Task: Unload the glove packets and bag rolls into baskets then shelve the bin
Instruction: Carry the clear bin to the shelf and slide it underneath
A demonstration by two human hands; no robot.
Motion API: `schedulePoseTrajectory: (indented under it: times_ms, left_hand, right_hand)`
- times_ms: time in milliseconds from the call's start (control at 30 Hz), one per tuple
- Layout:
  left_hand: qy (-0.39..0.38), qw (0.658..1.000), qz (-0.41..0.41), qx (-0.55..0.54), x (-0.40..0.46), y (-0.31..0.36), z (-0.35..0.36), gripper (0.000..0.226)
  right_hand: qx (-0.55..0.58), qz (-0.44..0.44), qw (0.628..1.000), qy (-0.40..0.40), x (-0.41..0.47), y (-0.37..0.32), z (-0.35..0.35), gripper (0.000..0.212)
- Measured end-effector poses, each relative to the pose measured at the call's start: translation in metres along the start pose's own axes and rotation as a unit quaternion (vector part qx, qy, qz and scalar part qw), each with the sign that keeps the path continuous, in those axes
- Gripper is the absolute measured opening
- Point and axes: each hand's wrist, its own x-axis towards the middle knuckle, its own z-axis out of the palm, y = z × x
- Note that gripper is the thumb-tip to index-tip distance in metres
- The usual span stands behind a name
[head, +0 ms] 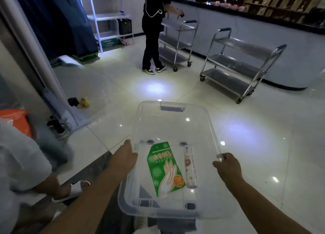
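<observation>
I hold a clear plastic bin [175,121] in front of me above the tiled floor. My left hand [125,154] grips its left rim and my right hand [226,165] grips its right rim. Inside the bin, near my end, lies a green glove packet [163,168] with a hand drawing on it. A slim bag roll [190,167] in a clear wrapper lies right beside the packet, on its right. A blue latch sits on the bin's far rim.
Two steel three-tier carts stand ahead: one [242,65] at the right, one [177,40] further back with a person in black [153,31] beside it. A white shelf rack [107,17] stands back left. Another person's leg and sandal [73,189] are close at my left.
</observation>
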Motion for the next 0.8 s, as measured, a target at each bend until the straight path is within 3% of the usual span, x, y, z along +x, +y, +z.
schedulePoseTrajectory:
  times_ms: [167, 500, 800]
  left_hand:
    - [-0.016, 1.000, -0.017, 0.018, 0.118, 0.004, -0.025, 0.014]
    - [0.002, 0.997, -0.048, 0.057, 0.334, 0.031, -0.059, 0.023]
    - [0.048, 0.995, -0.079, 0.048, 0.537, 0.064, -0.065, 0.033]
  right_hand:
    - [0.013, 0.009, 1.000, -0.015, 0.093, -0.066, 0.047, 0.031]
    - [0.052, 0.010, 0.998, -0.015, 0.268, -0.168, 0.124, 0.028]
    - [0.054, -0.035, 0.995, -0.080, 0.490, -0.268, 0.196, 0.028]
